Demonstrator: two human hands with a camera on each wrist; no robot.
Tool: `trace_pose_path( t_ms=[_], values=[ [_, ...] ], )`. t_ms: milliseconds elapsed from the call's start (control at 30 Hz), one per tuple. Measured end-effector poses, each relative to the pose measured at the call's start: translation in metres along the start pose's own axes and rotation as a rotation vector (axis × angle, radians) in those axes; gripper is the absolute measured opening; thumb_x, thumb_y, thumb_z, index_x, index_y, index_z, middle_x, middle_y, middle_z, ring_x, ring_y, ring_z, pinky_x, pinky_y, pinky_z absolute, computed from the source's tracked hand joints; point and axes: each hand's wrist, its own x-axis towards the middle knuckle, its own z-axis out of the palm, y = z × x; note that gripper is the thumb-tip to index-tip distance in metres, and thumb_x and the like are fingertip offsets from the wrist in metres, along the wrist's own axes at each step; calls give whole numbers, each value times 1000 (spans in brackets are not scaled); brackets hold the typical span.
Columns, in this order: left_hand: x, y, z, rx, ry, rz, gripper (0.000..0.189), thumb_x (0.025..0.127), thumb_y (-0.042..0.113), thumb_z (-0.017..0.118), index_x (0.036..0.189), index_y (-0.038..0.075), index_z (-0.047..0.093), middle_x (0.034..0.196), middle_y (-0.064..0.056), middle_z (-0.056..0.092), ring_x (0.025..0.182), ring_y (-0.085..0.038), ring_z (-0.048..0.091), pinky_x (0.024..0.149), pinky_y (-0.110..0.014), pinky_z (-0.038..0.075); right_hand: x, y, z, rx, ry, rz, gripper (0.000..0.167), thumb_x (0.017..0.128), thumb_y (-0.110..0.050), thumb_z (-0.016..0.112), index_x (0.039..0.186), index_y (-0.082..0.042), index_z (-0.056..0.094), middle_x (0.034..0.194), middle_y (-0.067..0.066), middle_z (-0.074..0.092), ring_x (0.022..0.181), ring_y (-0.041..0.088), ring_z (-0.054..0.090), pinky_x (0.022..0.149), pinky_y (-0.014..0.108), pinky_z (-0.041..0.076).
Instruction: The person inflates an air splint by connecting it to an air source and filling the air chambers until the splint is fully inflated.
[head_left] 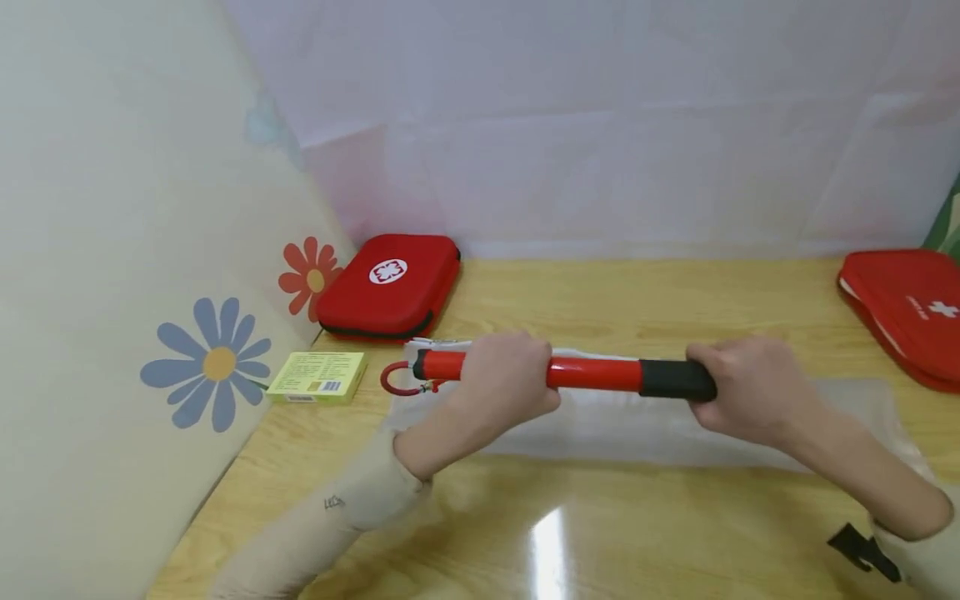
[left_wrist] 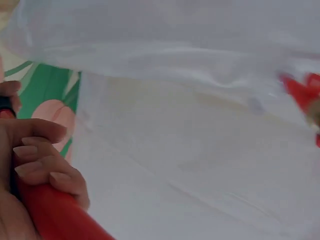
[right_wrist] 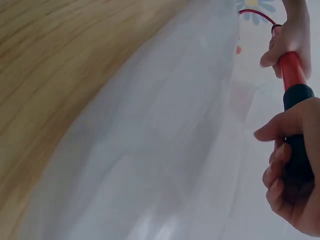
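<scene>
- Red hand pump [head_left: 592, 373] lies across our view, its long axis running nearly level from nine to three o'clock, above the translucent plastic sheeting [head_left: 600, 433] on the table [head_left: 450, 542].
- Our left hand [head_left: 510, 375] grips the barrel towards nine, fingers curled round it.
- Our right hand [head_left: 750, 387] wraps its fingers round the black handle [head_left: 677, 380] at three.
- Neither hand is nearer: both hold the pump, bare red barrel showing between them.
- Past our left hand, the red hose [head_left: 390, 379] loops at nine.
- From the pump, we see the red first-aid case [head_left: 386, 287] at ten, the yellow box [head_left: 318, 377] at nine.
</scene>
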Motion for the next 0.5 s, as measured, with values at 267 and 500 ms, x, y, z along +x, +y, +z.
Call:
trace_pose_path(
  t_ms=[267, 500],
  values=[
    [-5, -23, 16, 21, -52, -62, 21, 72, 28, 73, 66, 13, 60, 51, 4, 46, 44, -14, 46, 40, -28, 40, -25, 61, 5, -25, -11, 73, 29, 54, -14, 72, 66, -18, 46, 52, -11, 32, 45, 10, 29, 44, 29, 23],
    [-1, -1, 18, -75, -82, -69, 18, 72, 23, 69, 63, 13, 58, 50, 3, 47, 45, -15, 47, 38, -29, 37, -26, 44, 17, -13, -127, 197, 26, 51, -16, 73, 67, -17, 53, 50, -9, 41, 45, 14, 35, 42, 33, 28]
  ],
)
